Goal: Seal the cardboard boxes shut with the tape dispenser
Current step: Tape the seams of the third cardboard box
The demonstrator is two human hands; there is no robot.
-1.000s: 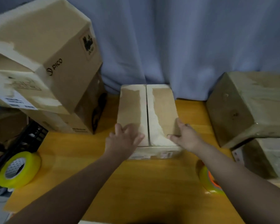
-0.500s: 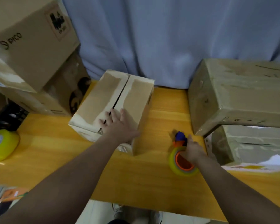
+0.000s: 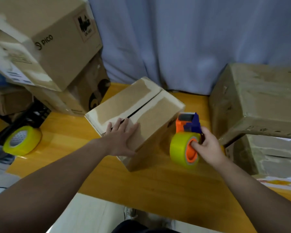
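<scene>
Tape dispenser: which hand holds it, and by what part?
The right hand grips the tape dispenser by its orange hub. The left hand holds nothing; it presses flat on the box.

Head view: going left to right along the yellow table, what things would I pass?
Loose yellow tape roll → small cardboard box, with the left hand flat on it → tape dispenser → right hand gripping it → stacked taped boxes.
</scene>
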